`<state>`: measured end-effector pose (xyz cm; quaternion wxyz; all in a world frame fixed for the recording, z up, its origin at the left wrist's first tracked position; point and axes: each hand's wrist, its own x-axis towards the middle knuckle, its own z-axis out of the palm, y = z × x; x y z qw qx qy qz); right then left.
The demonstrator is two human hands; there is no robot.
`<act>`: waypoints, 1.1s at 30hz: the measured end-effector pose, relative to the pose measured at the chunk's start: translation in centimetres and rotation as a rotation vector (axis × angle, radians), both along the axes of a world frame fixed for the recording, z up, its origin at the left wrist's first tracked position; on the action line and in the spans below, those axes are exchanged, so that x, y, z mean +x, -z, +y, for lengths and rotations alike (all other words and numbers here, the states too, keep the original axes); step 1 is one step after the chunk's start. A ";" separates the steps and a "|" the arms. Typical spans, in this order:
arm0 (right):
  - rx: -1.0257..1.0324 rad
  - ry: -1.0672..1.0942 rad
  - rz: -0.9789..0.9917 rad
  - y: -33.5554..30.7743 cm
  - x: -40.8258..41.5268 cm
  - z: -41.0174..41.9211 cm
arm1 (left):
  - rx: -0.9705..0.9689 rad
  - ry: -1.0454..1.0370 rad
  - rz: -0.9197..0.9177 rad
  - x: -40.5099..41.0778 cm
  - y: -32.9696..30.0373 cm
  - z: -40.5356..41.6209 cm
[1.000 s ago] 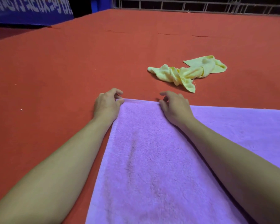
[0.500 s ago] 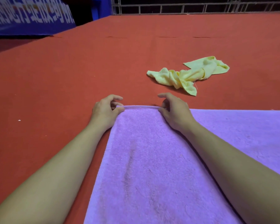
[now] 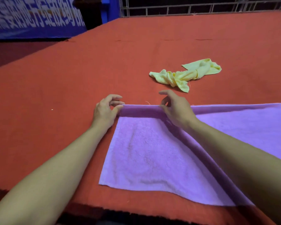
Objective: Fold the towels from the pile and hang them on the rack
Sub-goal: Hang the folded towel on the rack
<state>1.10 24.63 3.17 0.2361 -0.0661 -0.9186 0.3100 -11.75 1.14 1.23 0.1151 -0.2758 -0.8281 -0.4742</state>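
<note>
While pinching the far edge of the purple towel (image 3: pixel 152 153) on the red table (image 3: pixel 71 95) — left hand (image 3: pixel 104 111) at its corner, right hand (image 3: pixel 177 111) mid-edge — risking a skewed fold if lifted unevenly.

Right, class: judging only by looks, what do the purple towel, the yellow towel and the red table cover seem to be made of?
Purple towel: looks like looped terry, probably cotton; nubbly matte pile.
Yellow towel: thinner soft cloth, perhaps microfibre; it crumples in limp folds and trails a loose thread.
Red table cover: seems felt-like or carpet-like fabric; flat, matte, with seams and a fuzzy near edge.
</note>
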 end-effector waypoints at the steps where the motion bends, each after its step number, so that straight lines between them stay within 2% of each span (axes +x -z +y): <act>1: 0.021 -0.022 -0.003 -0.2 1.7 -0.7 | -0.015 0.014 0.006 1.4 -0.2 -1.1; 8: 0.094 -0.124 -0.024 -0.5 11.4 -6.2 | -0.061 0.053 -0.028 11.0 0.5 -8.8; 14: 0.125 -0.160 -0.060 0.8 16.1 -8.1 | -0.080 0.116 -0.084 16.6 1.8 -12.3; 18: 0.147 -0.198 -0.037 1.5 17.7 -8.7 | -0.087 0.162 -0.062 17.8 2.0 -13.2; 23: 0.182 -0.238 -0.098 2.7 18.7 -9.0 | -0.199 0.227 -0.037 18.0 2.5 -13.6; 30: 0.175 -0.260 -0.136 3.8 19.1 -9.6 | -0.254 0.262 -0.027 17.3 2.5 -14.1; 33: 0.206 -0.283 -0.159 3.7 19.1 -9.7 | -0.330 0.250 0.133 16.8 2.7 -14.1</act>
